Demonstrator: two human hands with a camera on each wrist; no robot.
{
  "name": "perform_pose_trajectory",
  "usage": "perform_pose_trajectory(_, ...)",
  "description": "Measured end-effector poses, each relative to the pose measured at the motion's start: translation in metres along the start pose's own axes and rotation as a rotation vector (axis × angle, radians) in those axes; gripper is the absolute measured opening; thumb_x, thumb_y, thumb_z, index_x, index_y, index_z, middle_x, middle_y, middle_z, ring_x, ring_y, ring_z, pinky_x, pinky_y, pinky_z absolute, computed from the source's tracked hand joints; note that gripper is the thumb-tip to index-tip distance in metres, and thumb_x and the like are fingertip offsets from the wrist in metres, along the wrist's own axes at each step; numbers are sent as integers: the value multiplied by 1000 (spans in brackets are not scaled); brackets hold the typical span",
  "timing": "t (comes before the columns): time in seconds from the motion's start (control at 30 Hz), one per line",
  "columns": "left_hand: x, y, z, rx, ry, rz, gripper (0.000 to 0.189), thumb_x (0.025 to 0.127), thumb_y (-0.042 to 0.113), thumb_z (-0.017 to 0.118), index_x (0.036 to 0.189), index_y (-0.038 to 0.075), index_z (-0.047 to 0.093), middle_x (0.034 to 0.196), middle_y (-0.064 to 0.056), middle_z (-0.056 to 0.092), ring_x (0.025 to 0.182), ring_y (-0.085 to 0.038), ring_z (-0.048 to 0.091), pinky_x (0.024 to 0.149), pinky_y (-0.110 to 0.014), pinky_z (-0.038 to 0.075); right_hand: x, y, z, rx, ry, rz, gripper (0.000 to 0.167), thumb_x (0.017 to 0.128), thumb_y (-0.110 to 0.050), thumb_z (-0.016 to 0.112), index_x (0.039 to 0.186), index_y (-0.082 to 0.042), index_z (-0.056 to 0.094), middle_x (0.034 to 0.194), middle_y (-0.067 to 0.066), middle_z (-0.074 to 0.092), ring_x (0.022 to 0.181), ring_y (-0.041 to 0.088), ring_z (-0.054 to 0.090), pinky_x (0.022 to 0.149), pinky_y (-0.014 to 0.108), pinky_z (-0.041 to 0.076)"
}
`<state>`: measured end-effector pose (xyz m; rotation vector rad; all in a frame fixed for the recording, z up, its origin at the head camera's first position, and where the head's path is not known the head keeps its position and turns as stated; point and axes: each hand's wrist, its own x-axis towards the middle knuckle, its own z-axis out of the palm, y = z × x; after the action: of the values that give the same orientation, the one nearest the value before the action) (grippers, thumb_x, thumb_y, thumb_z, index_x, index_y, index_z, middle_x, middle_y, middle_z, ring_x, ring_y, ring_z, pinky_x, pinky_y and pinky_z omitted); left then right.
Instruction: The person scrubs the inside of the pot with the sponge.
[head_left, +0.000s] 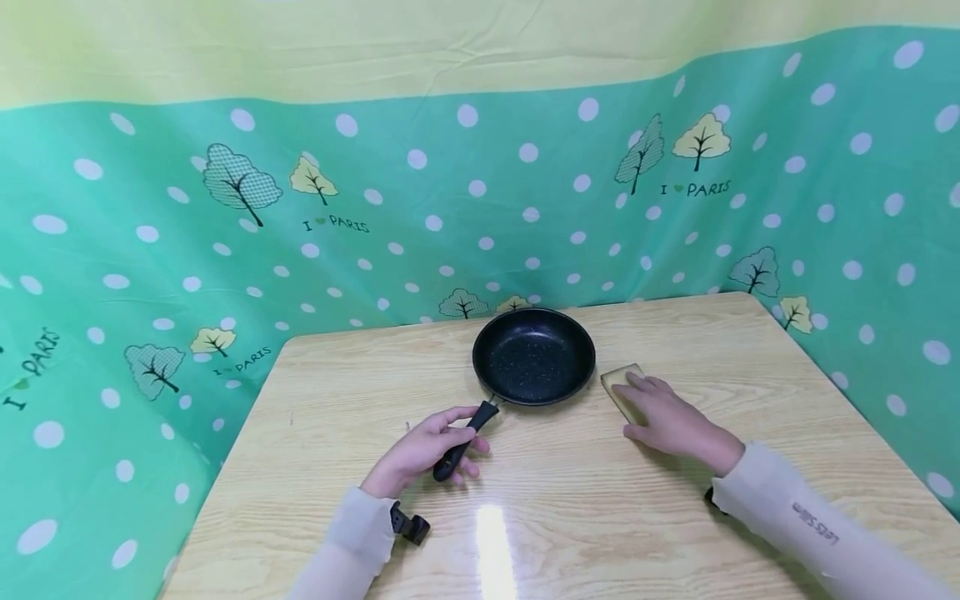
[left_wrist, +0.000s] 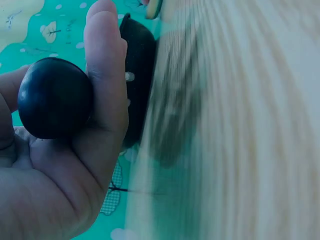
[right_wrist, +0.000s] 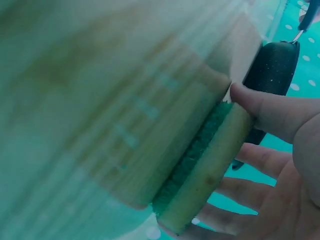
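Observation:
A black frying pan (head_left: 534, 357) sits toward the back middle of the table, its speckled inside facing up. My left hand (head_left: 435, 446) holds its black handle (head_left: 468, 446), thumb on top and fingers on the far side. In the left wrist view the rounded handle end (left_wrist: 55, 97) lies between thumb and fingers. Right of the pan, my right hand (head_left: 671, 421) grips a yellow sponge (head_left: 618, 392) on the table. The right wrist view shows the thumb at one end of the sponge (right_wrist: 215, 177), green scouring layer facing the table. Some fingertips are hidden behind it.
The pale wooden table (head_left: 337, 400) has its back edge just behind the pan. A green dotted curtain (head_left: 450, 200) hangs behind and around both sides. Bright glare (head_left: 495, 550) shows near the table's front. A black wrist device (head_left: 411, 527) is at the left cuff.

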<state>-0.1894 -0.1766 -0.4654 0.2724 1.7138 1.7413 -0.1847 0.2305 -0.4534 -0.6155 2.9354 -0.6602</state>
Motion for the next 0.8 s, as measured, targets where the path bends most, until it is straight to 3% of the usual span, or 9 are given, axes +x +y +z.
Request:
perform_pose_trajectory(0.27, 2, -4, -3, -62, -18, 23, 53, 114, 15, 47, 163, 3, 31, 118, -18, 71, 79, -19, 75, 61, -30, 62, 2, 7, -4, 44, 15, -74, 58, 90, 2, 74, 146, 8, 56, 154, 41, 40, 140, 62, 38, 111, 74, 38)
perform_pose_trajectory(0.5, 2, -3, -2, -89, -13, 14, 53, 112, 16, 51, 162, 5, 36, 121, -21, 70, 80, -20, 75, 62, -31, 62, 9, -2, -40, 146, 55, -116, 54, 94, 2, 70, 146, 9, 55, 155, 39, 40, 142, 61, 36, 113, 76, 32)
perform_pose_trajectory(0.63, 2, -3, -3, -95, -9, 6, 54, 112, 15, 52, 162, 4, 36, 122, -21, 70, 80, -20, 75, 62, -31, 63, 26, -13, -60, 154, 50, -202, 49, 97, 2, 70, 144, 7, 58, 153, 35, 47, 143, 57, 39, 115, 73, 33)
perform_pose_trajectory(0.8, 3, -4, -3, -100, -6, 3, 54, 111, 13, 53, 161, 3, 37, 121, -21, 70, 79, -19, 75, 62, -31, 63, 60, -23, -63, 109, -48, -309, 40, 98, 3, 68, 138, 6, 65, 144, 29, 59, 136, 51, 51, 113, 66, 42)
